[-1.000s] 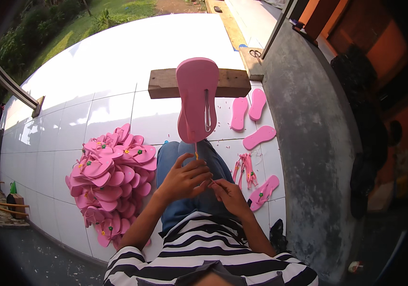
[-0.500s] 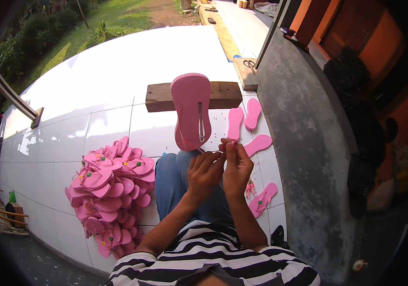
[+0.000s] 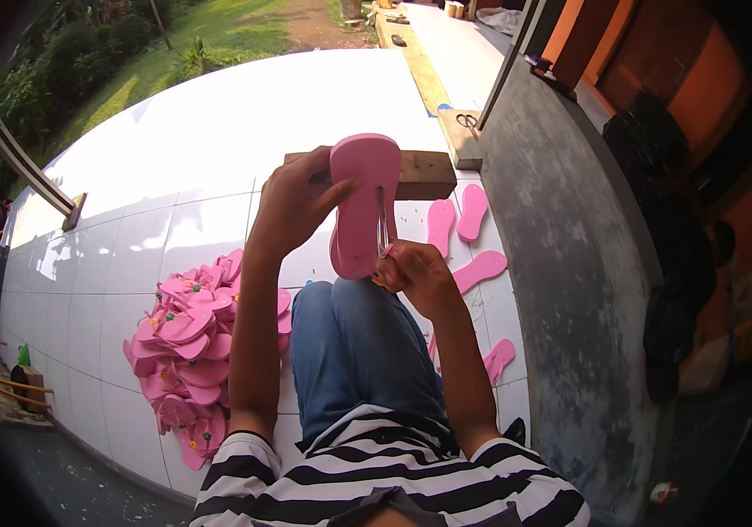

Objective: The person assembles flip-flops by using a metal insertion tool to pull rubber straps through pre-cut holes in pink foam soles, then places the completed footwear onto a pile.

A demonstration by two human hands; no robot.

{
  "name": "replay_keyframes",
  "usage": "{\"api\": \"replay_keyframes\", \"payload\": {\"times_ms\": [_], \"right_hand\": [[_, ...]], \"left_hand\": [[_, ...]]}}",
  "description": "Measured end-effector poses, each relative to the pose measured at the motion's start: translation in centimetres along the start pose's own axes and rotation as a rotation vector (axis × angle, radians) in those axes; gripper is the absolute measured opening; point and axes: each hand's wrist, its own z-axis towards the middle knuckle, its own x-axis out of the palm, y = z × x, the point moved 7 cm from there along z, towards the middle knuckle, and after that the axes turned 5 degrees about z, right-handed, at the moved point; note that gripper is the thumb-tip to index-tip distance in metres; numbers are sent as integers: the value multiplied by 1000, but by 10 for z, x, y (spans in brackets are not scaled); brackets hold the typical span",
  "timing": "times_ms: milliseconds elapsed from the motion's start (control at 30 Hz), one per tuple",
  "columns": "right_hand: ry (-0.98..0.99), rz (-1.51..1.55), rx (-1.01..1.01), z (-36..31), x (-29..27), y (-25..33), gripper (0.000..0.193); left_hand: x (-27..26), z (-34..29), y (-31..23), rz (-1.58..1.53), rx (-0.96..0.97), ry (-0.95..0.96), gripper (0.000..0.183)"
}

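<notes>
A pink flip-flop sole [image 3: 363, 206] stands upright in front of the wooden block [image 3: 428, 174], above my knees. My left hand [image 3: 292, 198] is closed around its upper left edge, thumb on the near face. A thin metal wire loop [image 3: 382, 220] sticks out of the sole and hangs down along it. At the loop's lower end my right hand [image 3: 420, 272] is pinched, with a small pink tip, apparently of a strap, at its fingertips. A yellow bit shows just under these fingers; the rest of the strap is hidden by the hand.
A large heap of pink flip-flops [image 3: 187, 351] with small coloured flowers lies on the white tiles at my left. Several loose pink soles [image 3: 472, 211] lie at my right, beside a low grey wall [image 3: 560, 307]. Scissors [image 3: 466, 121] rest on a ledge farther off.
My left hand has left my right hand and risen to grip the sole's upper left edge. My right hand has shifted left and up to the wire loop's lower end.
</notes>
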Motion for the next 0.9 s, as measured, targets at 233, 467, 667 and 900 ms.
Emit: {"api": "replay_keyframes", "payload": {"times_ms": [233,467,667,900], "right_hand": [[36,42,-50,2,-5,-16,36],[-49,54,-128,18,-12,-18,38],[-324,-354,-67,-11,0,4,34],[-426,-353,-291,14,17,48,43]], "left_hand": [[17,0,-26,-247,-14,-98,24],[21,-11,-22,-312,-24,-265,21],[43,-50,-14,-823,-102,-281,20],[47,-51,-18,-961,-121,-307,20]]}}
